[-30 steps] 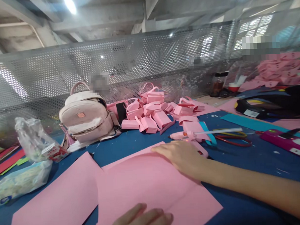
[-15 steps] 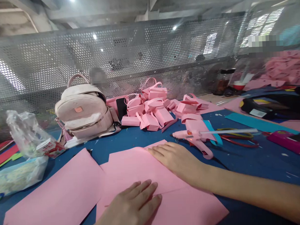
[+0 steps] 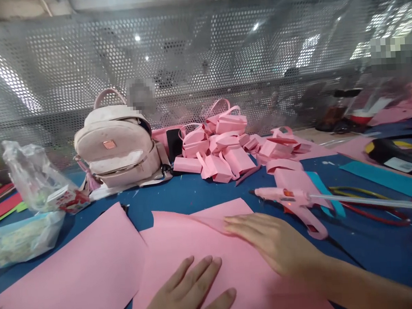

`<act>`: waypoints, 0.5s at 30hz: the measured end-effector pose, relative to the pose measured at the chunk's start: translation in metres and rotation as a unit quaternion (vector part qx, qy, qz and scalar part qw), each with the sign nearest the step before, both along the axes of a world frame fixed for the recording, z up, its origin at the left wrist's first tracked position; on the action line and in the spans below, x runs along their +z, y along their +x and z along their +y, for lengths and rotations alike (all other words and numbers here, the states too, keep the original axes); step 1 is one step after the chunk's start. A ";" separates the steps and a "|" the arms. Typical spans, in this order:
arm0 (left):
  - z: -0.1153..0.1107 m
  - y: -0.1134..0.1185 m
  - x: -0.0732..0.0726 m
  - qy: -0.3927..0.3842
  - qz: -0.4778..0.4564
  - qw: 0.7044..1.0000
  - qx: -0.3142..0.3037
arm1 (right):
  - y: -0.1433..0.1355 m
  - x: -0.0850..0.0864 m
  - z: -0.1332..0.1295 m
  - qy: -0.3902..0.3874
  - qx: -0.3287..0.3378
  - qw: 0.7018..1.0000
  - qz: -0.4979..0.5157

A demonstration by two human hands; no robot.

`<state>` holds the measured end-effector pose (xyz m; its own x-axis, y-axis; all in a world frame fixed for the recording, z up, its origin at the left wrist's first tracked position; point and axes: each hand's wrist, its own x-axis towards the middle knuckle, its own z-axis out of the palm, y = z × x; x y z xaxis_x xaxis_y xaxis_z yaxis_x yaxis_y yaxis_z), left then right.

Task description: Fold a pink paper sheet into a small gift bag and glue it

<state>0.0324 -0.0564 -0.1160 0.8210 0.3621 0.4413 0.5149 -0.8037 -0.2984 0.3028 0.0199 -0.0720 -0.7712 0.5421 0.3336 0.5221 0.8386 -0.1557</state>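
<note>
My left hand [image 3: 194, 289] lies open on a sheet of pink paper [image 3: 196, 246], its fingers spread and pressing down near the bottom of the view. On that sheet's right side rests my right hand [image 3: 271, 238], fingers stretched out side by side and pointing left. Near these fingertips the sheet's far edge is bent up slightly. Beneath it, a corner of another pink sheet [image 3: 234, 207] shows. A separate large pink sheet [image 3: 77, 265] lies to the left, touching or overlapping the first.
A pink glue gun [image 3: 293, 198] with a clear stick lies right of my right hand. Folded pink paper bags [image 3: 222, 149] are heaped behind, beside a pale backpack [image 3: 120, 144]. Plastic bags [image 3: 32, 235] lie at left. A perforated metal screen [image 3: 188, 59] stands at the back.
My right hand has slid back toward me along the sheet. The sheet's far edge now bends up, and more of the sheet beneath shows. My left hand stays pressed down; the view has shifted.
</note>
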 end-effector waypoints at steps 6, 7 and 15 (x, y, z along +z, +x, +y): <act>0.002 -0.004 0.006 -0.014 -0.004 1.000 0.001 | 0.005 -0.006 0.000 0.055 0.046 0.997 -0.010; 0.002 -0.005 0.008 -0.027 -0.011 1.000 0.009 | 0.004 -0.006 -0.001 0.056 0.041 0.998 -0.002; 0.020 -0.024 0.034 -0.027 -0.008 0.987 0.155 | -0.007 -0.020 -0.007 0.103 -0.028 0.993 0.056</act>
<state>0.0084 -0.0362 -0.0819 0.6601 0.6187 0.4259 0.7430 -0.6211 -0.2494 0.2957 0.0126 -0.0922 -0.6936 0.4943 0.5240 0.5575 0.8290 -0.0440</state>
